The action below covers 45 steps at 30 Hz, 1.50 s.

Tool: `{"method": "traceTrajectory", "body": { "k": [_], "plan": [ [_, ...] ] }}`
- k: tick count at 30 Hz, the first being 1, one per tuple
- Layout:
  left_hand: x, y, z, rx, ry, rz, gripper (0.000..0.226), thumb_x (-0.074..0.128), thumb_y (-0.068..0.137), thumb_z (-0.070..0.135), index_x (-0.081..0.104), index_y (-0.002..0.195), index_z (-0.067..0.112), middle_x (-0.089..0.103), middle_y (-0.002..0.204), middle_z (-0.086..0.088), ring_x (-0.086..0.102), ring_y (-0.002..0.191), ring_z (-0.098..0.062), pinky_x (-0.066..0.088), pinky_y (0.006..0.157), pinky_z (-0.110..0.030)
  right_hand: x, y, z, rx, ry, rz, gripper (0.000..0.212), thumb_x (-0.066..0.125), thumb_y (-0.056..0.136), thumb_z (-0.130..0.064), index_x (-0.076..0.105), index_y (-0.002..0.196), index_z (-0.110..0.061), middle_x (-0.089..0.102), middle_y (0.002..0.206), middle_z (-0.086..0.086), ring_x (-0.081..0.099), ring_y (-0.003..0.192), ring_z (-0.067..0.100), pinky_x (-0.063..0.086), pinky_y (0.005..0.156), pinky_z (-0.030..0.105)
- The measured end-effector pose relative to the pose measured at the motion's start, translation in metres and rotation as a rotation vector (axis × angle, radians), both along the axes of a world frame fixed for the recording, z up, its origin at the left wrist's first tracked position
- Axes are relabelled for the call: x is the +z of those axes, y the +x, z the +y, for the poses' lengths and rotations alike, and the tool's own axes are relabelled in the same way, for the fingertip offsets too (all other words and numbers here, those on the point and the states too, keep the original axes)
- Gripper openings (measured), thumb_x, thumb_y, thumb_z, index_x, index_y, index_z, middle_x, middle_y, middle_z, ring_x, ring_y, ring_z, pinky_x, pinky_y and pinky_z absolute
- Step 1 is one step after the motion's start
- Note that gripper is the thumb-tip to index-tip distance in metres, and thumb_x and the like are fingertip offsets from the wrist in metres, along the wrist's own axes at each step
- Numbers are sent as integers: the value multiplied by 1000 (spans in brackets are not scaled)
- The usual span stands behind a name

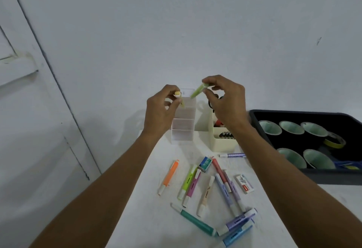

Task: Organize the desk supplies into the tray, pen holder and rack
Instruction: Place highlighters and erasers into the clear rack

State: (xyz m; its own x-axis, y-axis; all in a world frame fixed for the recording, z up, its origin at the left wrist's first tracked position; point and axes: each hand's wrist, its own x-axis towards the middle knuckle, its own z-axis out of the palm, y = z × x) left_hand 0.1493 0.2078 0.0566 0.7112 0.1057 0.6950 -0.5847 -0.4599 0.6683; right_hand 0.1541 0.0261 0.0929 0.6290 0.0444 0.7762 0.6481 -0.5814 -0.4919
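Head view: left hand (162, 108) fingers (170, 89) pinch a yellow highlighter (178, 94) at its cap end, held near upright. Right hand (225, 101) pinches a pale green highlighter (196, 91), tilted, free end pointing toward the left hand. Both are over the clear stepped rack (184, 124), which sits directly below the fingertips; can't tell if either tip is inside a compartment. Cream pen holder (222, 144) is under the right wrist, dark items in it. Black tray (293, 113) is out beyond the right hand: 5 dark tape rolls (291, 127) with pale green cores, 1 yellow roll (335, 142). On the white surface (156, 218), nearer the camera than both hands: 10 loose highlighters (169, 177) that I can separate: orange, lime, magenta, cream, coral, 2 lilac, teal, purple, blue. The nearest ones overlap, so that count is soft. 1 lilac pen (233, 155) lies beside the pen holder. Also 1 blue box (205, 164) and 1 white-and-red box (244, 184).
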Motion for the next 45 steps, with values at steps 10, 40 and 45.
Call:
{"method": "traceTrajectory", "body": {
  "k": [10,40,45],
  "plan": [
    [-12,28,0,40,246,-52,17,66,90,14,61,106,15,69,97,-3,66,85,-19,59,78,-33,-48,39,12,-71,-298,197,22,68,87,-14,66,108,-20,65,102,1,57,94,13,35,76,19],
    [-32,47,-16,75,458,194,21,60,93,14,58,114,16,70,95,-7,59,68,-19,48,65,-25,-77,34,17,18,-15,331,48,46,86,16,60,124,-10,67,109,3,63,91,11,53,81,18],
    [-36,53,-18,32,478,300,35,57,90,3,51,120,20,68,110,-11,66,82,-26,57,75,-42,-80,37,13,31,-22,346,56,44,82,21,59,127,-11,66,113,2,62,94,11,49,79,11]
  ]
}}
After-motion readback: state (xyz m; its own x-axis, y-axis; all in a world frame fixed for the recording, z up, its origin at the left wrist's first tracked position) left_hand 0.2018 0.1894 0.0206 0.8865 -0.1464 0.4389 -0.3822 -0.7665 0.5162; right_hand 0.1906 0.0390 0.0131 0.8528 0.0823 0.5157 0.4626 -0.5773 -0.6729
